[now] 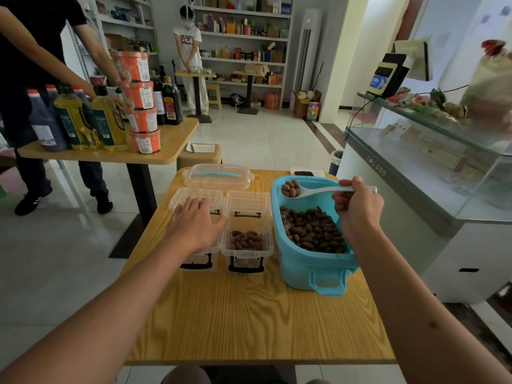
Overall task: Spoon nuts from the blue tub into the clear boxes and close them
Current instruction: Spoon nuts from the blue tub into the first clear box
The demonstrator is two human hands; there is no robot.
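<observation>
— On the bench (249, 314), head view: blue tub (310, 261) at right, well stocked with nuts (313, 231); two clear boxes side by side just left of it, lids hinged back.

— And the hands?

— Right hand (360, 209) curled round the handle of a white spoon (313, 191), fingers (342, 202) pinching it; bowl loaded with a few nuts, held above the tub's far end. Left hand (194, 223) laid flat over the left box (198, 199), fingers straight and slightly spread, steadying it.

— Which box next?

— Probably the right box (247, 239): partly filled, a shallow layer of nuts on its floor. Contents of the left box hidden under the hand, so cannot tell.

— Advice for the carry?

— Keep the spoon level, cross the tub rim low, tip only once over the box mouth. Heaped nuts look ready to roll off. Keep bracing the boxes; light plastic likely slides.

— Anything else nearby?

— Large clear lid (219, 177) with a blue handle lying beyond the boxes. No lids closed yet.
</observation>
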